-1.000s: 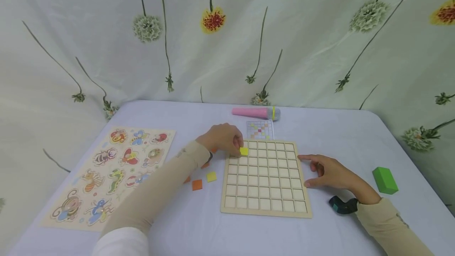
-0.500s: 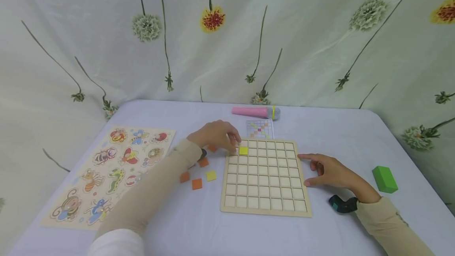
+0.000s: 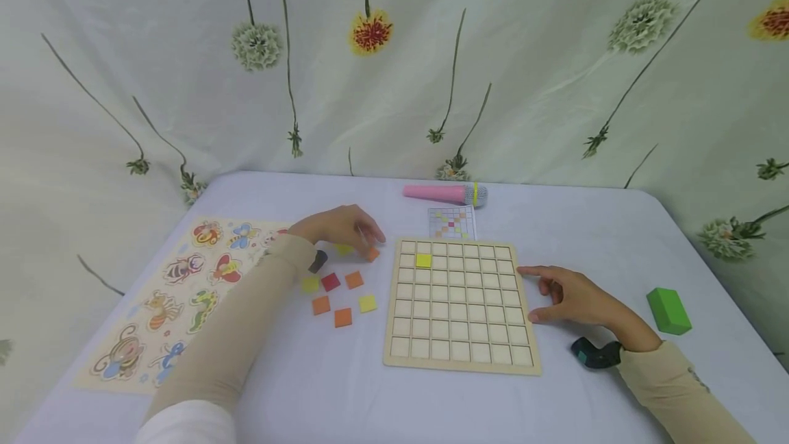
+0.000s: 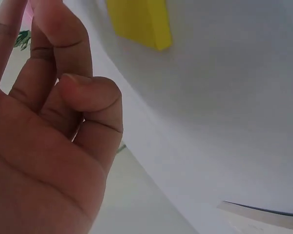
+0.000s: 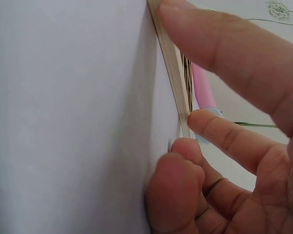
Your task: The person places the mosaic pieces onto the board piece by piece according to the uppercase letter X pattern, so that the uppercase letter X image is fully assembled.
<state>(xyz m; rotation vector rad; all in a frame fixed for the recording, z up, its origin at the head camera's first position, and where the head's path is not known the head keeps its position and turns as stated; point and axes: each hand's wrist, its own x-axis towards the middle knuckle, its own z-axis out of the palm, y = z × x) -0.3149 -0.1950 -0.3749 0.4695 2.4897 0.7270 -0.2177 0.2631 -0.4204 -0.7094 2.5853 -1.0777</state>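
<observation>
My left hand [image 3: 342, 225] hovers over the loose square tiles left of the wooden grid board [image 3: 533, 362], nearest an orange tile [image 3: 372, 254]. Its fingers bend loosely with nothing between them; in the left wrist view a yellow tile [image 4: 141, 22] lies beyond the fingers. One yellow tile [image 3: 423, 261] sits in the board's second row, second column. On the board's right edge, my right hand [image 3: 570, 298] rests the tips of its index finger and thumb, the other fingers curled under. The right wrist view shows both tips at the board's side [image 5: 173, 73].
Among the scattered tiles are a red tile [image 3: 331, 281] and several orange and yellow ones. A printed pattern card [image 3: 452, 223] and a pink microphone [image 3: 434, 193] lie behind the board. An insect puzzle [image 3: 142, 303] is left, a green block [image 3: 669, 311] right.
My left hand has let go of the yellow tile in the board's cell and moved left to the loose tiles. The right hand has stayed at the board's edge.
</observation>
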